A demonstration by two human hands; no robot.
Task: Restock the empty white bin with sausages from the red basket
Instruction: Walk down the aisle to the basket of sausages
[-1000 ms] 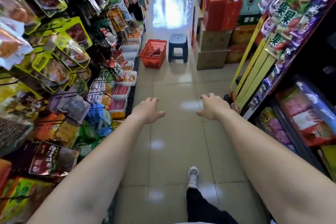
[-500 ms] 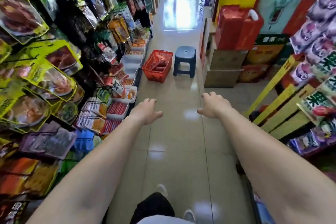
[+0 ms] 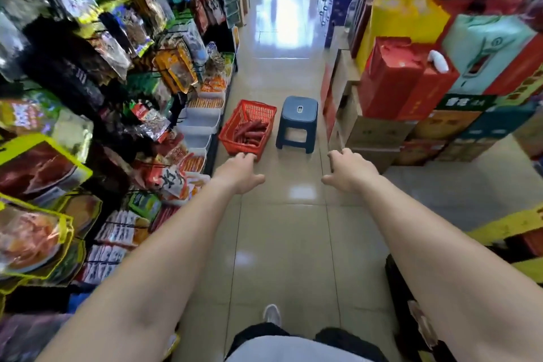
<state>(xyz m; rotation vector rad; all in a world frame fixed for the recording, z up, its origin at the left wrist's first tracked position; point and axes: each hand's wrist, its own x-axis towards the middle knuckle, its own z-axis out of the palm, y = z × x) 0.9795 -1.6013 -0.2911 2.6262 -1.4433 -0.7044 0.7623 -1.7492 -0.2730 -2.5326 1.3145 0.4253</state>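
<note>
A red basket (image 3: 235, 138) stands on the tiled aisle floor ahead, and several red sausages (image 3: 251, 132) lie inside it. Just left of it, on the bottom shelf, sits an empty-looking white bin (image 3: 195, 141), with another white bin (image 3: 202, 119) behind it. My left hand (image 3: 239, 173) is stretched forward, fingers loosely curled, holding nothing, its fingertips in line with the basket's near rim. My right hand (image 3: 349, 169) reaches forward too, empty and relaxed, to the right of the basket.
A dark blue plastic stool (image 3: 298, 123) stands right of the basket. Hanging snack packets (image 3: 41, 167) crowd the left shelving. Stacked cartons and red boxes (image 3: 396, 79) line the right side. My shoe (image 3: 271, 314) is on the floor below.
I have walked forward along the aisle; the basket and stool are much nearer. Both hands stay outstretched and empty.
</note>
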